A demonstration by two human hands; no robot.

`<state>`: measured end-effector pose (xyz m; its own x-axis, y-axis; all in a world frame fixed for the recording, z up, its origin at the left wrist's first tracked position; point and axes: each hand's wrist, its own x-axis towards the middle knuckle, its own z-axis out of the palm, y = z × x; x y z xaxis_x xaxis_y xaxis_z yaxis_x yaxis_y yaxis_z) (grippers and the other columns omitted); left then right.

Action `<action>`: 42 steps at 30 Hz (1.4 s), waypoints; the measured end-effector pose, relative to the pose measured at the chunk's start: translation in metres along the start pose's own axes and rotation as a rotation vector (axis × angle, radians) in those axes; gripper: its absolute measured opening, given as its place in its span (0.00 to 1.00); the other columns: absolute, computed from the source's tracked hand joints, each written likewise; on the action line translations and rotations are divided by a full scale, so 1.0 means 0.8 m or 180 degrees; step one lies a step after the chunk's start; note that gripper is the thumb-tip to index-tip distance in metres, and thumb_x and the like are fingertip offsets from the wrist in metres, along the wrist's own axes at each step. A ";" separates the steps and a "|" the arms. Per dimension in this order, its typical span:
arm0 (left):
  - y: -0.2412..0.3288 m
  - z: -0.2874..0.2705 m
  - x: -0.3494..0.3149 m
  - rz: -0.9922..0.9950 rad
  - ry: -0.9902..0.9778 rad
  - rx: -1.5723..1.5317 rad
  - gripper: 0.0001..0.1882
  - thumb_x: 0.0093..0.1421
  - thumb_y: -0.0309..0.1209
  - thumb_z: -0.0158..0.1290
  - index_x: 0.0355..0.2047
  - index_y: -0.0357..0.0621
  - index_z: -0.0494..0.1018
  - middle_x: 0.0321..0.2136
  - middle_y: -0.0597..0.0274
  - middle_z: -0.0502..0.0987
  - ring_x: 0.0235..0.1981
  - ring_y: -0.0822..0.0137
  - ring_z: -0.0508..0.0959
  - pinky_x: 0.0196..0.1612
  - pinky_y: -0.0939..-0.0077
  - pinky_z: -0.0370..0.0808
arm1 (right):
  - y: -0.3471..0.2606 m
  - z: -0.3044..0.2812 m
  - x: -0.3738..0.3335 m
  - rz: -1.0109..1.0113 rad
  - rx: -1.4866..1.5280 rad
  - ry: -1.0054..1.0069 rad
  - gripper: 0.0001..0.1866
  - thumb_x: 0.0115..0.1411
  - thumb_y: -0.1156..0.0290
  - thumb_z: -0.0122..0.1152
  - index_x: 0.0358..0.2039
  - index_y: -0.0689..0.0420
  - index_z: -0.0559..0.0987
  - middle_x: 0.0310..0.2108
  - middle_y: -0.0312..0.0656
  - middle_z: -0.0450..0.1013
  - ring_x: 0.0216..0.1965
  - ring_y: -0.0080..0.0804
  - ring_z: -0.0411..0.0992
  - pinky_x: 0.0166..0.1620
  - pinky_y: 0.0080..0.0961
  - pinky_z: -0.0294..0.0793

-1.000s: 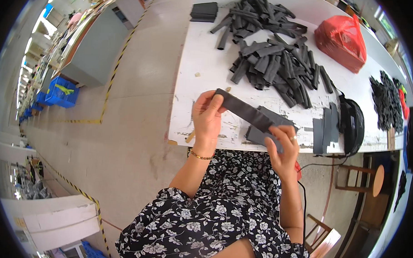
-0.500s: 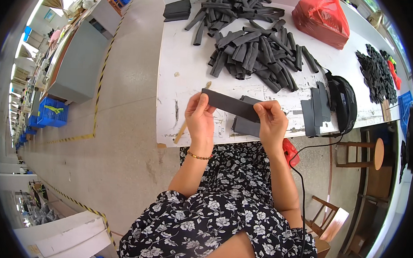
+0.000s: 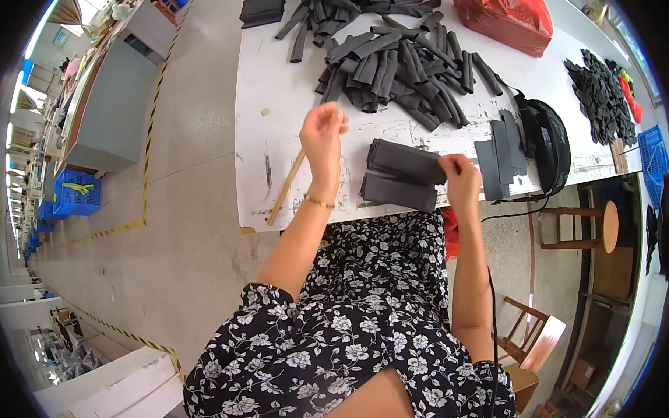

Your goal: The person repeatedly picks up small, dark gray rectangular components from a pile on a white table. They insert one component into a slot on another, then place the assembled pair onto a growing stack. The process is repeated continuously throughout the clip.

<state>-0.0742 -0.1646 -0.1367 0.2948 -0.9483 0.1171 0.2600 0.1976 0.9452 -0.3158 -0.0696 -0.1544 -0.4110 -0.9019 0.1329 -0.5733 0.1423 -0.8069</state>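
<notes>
- Left hand: raised above the table, fingers loosely bent; we see nothing in its grasp.
- Right hand: finger and thumb pinching the right end of the top strip, presumably to keep it flat and in line.
- Two black stacks: side by side near the front edge, apparently for easy reach; the top strip lies on the farther one.
- Black tubes: heaped toward the far edge, perhaps to leave working room.
- Stick: near the front left corner.
- Obscured: we cannot count the strips; the right fingers cover one end; the red bag is cut off above.
</notes>
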 end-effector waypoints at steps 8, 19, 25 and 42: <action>-0.028 0.058 0.163 0.0953 -0.0238 0.1517 0.06 0.59 0.25 0.56 0.34 0.36 0.78 0.25 0.64 0.79 0.25 0.76 0.76 0.29 0.82 0.74 | 0.086 -0.061 0.038 0.0221 -0.1481 0.1265 0.11 0.59 0.65 0.62 0.37 0.58 0.79 0.36 0.45 0.74 0.41 0.45 0.72 0.43 0.39 0.71; -0.085 0.071 0.287 0.1209 -0.1236 0.4024 0.13 0.49 0.37 0.64 0.32 0.43 0.81 0.29 0.54 0.82 0.33 0.54 0.82 0.37 0.62 0.76 | 0.127 -0.036 0.047 -0.0090 -0.3535 0.0140 0.13 0.58 0.64 0.59 0.37 0.61 0.79 0.39 0.44 0.72 0.42 0.39 0.70 0.42 0.32 0.74; -0.045 0.033 0.250 0.0917 -0.0576 0.2373 0.12 0.61 0.35 0.56 0.34 0.37 0.76 0.25 0.55 0.81 0.25 0.61 0.81 0.31 0.70 0.77 | 0.113 -0.039 0.034 -0.0680 -0.3348 0.0324 0.07 0.55 0.74 0.55 0.33 0.59 0.80 0.36 0.42 0.73 0.41 0.37 0.71 0.41 0.30 0.74; 0.034 0.029 -0.004 -0.1752 -0.1259 -0.1984 0.10 0.67 0.24 0.47 0.42 0.27 0.72 0.39 0.45 0.79 0.44 0.54 0.81 0.49 0.63 0.82 | -0.091 -0.022 -0.013 -0.0536 0.1643 -0.0274 0.16 0.64 0.73 0.59 0.53 0.58 0.77 0.28 0.30 0.69 0.29 0.16 0.64 0.35 0.17 0.67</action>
<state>-0.0898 -0.1619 -0.1046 -0.3234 -0.9414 -0.0963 0.7528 -0.3176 0.5766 -0.2826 -0.0632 -0.0871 -0.2715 -0.9281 0.2546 -0.1951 -0.2060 -0.9589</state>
